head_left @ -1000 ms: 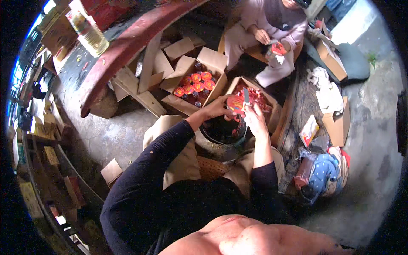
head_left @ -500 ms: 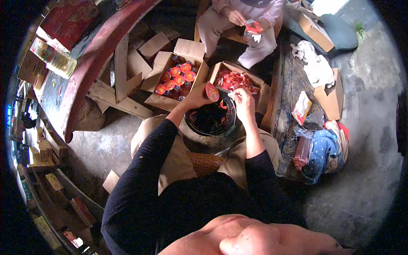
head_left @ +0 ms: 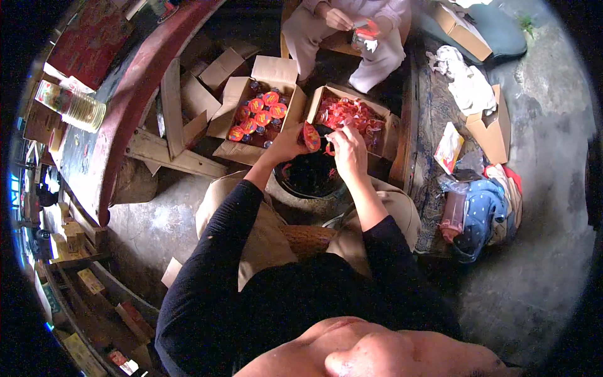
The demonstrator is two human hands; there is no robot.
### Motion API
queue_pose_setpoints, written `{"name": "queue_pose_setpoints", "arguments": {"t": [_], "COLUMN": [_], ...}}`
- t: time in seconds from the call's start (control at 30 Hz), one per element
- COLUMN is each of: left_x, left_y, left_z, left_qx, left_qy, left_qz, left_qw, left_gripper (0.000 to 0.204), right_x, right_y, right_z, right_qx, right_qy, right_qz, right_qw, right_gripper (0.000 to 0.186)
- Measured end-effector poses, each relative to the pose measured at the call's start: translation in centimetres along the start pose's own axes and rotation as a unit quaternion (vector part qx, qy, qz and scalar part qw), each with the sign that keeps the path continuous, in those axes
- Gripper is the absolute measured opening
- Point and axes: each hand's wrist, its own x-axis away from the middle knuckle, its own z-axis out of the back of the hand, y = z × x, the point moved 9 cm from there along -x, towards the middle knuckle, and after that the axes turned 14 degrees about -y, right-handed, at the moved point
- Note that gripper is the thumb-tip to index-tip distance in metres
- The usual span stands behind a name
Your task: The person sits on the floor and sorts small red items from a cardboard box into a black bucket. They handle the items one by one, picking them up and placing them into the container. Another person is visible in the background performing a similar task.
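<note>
My left hand [head_left: 286,146] is closed around a container with a red printed top [head_left: 311,137], tilted toward my right hand. My right hand [head_left: 350,152] is in a pinch just beside that top; what its fingertips hold is too small to make out. Under both hands stands a black bucket [head_left: 290,186] with a few red scraps in it. Beyond my left hand, an open cardboard box [head_left: 276,67] contains several red-topped containers. Past my right hand, another open box [head_left: 391,139] is full of red and clear plastic pieces.
Across from me sits a person [head_left: 301,47] holding a similar red-topped container. A red-edged table [head_left: 135,100] bounds the left side. To the right, a patterned bench [head_left: 427,188] carries a white cloth [head_left: 468,97], a cardboard box [head_left: 493,138] and a blue dotted cloth [head_left: 480,217].
My right hand has shifted slightly left and nearer the container top. The left hand keeps its hold. The whole view has moved a little.
</note>
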Motion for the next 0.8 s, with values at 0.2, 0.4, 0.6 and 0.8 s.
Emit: {"name": "queue_pose_setpoints", "arguments": {"t": [0.2, 0.4, 0.6, 0.8], "left_x": [0.8, 1.0, 0.5, 0.7], "left_y": [0.4, 1.0, -3.4, -0.8], "left_z": [0.7, 0.8, -1.3, -1.5], "left_qx": [0.018, 0.016, -0.089, -0.181], "left_qy": [0.02, 0.006, 0.018, -0.027], "left_qz": [0.027, 0.064, 0.061, 0.154], "left_qw": [0.999, 0.998, 0.994, 0.971], "left_gripper": [0.05, 0.053, 0.068, 0.065], "right_x": [0.1, 0.3, 0.4, 0.5], "right_y": [0.7, 2.0, 2.3, 2.0], "right_z": [-2.1, -2.0, 0.1, -1.1], "right_qx": [0.034, 0.008, -0.03, -0.045], "right_qy": [-0.009, -0.014, -0.009, -0.004], "right_qz": [-0.017, -0.046, -0.08, -0.075], "right_qw": [0.999, 0.999, 0.996, 0.996], "right_gripper": [0.007, 0.004, 0.003, 0.006]}}
